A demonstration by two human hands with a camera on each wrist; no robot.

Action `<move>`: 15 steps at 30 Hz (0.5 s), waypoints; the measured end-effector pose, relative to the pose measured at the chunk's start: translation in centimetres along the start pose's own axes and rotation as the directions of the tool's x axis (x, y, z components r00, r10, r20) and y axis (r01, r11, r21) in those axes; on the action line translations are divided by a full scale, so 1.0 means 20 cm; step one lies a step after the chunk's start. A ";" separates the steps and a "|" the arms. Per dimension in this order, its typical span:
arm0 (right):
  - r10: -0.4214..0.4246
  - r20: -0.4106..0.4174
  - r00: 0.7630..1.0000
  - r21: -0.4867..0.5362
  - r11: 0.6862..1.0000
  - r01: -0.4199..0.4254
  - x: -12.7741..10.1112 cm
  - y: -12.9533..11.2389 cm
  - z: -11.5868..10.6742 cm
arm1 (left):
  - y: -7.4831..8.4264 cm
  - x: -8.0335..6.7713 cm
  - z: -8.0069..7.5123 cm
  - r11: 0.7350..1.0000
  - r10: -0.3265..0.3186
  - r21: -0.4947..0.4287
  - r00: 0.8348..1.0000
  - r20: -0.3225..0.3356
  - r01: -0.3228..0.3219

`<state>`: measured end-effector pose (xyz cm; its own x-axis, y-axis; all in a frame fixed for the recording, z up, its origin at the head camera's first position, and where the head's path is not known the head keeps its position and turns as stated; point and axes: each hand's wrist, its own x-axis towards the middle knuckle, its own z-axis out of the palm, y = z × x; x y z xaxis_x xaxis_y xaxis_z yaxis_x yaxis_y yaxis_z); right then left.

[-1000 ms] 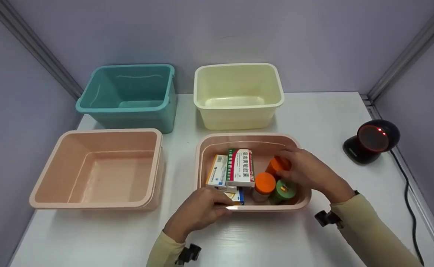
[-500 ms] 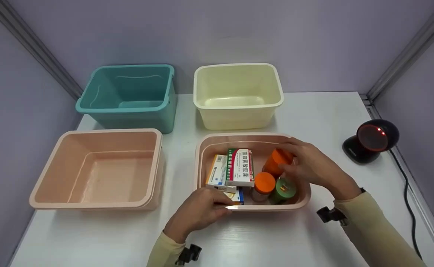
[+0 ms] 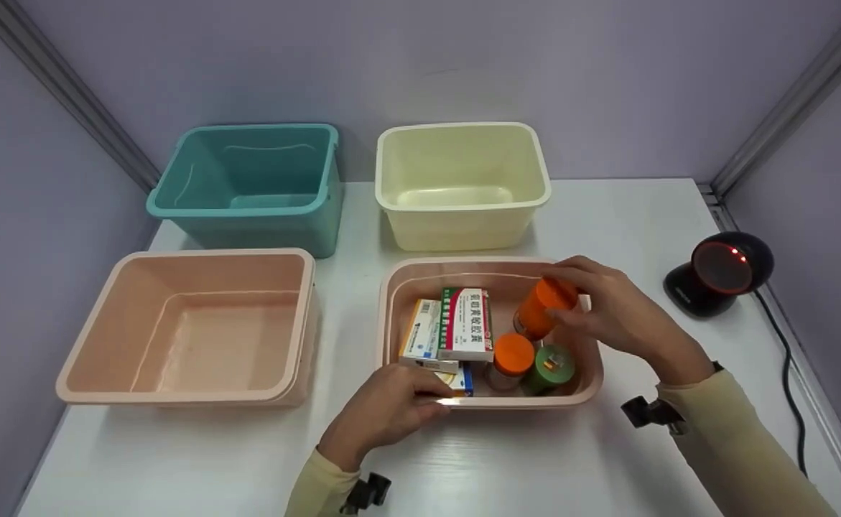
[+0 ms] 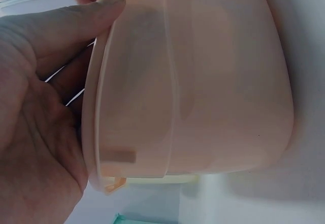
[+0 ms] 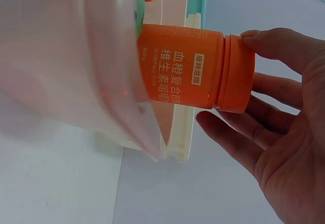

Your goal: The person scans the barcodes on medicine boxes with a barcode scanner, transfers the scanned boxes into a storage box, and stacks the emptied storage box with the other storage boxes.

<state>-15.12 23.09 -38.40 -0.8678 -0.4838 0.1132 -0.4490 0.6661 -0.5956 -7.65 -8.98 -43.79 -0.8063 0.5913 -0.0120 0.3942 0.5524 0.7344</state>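
In the far right part of the pale pink rectangular plastic bin point(image 3: 506, 281): round orange plastic bottle point(image 3: 537, 310), tilted, cap toward the right edge. Your right hand point(image 3: 610, 309) pinches the cap, thumb opposite fingers, one finger hanging clear beside the body. Whether the base touches the bin floor is hard to tell; the wall hides it.

Judged light, stiff, smooth, fairly sturdy; may twist in a loose hold. Cap serves you; shoulder just below is surer if the lid works loose.

Your left hand point(image 3: 388, 406) grips the bin's near edge, thumb outside; thin wall, probably flexes.

In your way: the bin's right rim; toward the near edge, an orange-capped round bottle point(image 3: 512, 356) and a green round container point(image 3: 552, 368). Red-and-white cardboard box point(image 3: 465, 324) to the left. Beyond the far edge, pale yellow plastic bin point(image 3: 463, 228). Near the white tabletop point(image 3: 212, 467)'s right edge, black rounded scanner-like device point(image 3: 722, 273), well apart.
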 end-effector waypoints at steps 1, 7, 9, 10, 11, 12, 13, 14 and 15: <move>0.005 -0.002 1.000 0.002 1.000 -0.005 0.00 0.00 0.00 | 0.00 0.00 0.00 1.000 -0.002 -0.002 1.000 0.000 0.002; 0.005 -0.017 1.000 0.003 1.000 -0.005 0.00 -0.01 -0.02 | 0.00 0.00 0.00 1.000 -0.027 -0.011 1.000 0.009 0.027; -0.011 -0.029 1.000 -0.002 1.000 0.011 0.00 -0.01 -0.03 | 0.00 0.00 0.00 0.999 -0.030 -0.012 1.000 0.009 0.030; -0.023 -0.038 0.999 -0.004 1.000 0.023 0.00 -0.01 -0.03 | 0.00 0.00 0.00 1.000 -0.026 -0.011 1.000 0.004 0.026; -0.037 -0.049 0.998 -0.007 0.999 0.037 0.00 -0.01 -0.03 | 0.00 0.00 0.01 1.000 -0.017 -0.008 1.000 -0.002 0.017; -0.049 -0.059 0.997 -0.007 0.999 0.049 0.00 -0.01 -0.03 | 0.00 0.00 0.01 1.000 -0.010 -0.006 1.000 -0.008 0.010; -0.060 -0.070 0.996 -0.011 0.998 0.059 -0.01 -0.01 -0.04 | 0.00 0.00 0.01 1.000 -0.001 -0.003 1.000 -0.015 0.001; -0.069 -0.081 0.994 -0.013 0.998 0.068 -0.01 0.00 -0.04 | 0.00 0.00 0.01 1.000 0.009 0.001 1.000 -0.022 -0.009; -0.076 -0.092 0.993 -0.014 0.997 0.075 -0.01 0.00 -0.04 | 0.00 0.00 0.01 1.000 0.017 0.005 0.999 -0.028 -0.017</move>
<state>-15.09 23.63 -37.77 -0.8473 -0.4784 0.2307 -0.5155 0.6361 -0.5741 -7.56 -8.95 -43.94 -0.8112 0.5844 0.0195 0.4102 0.5450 0.7312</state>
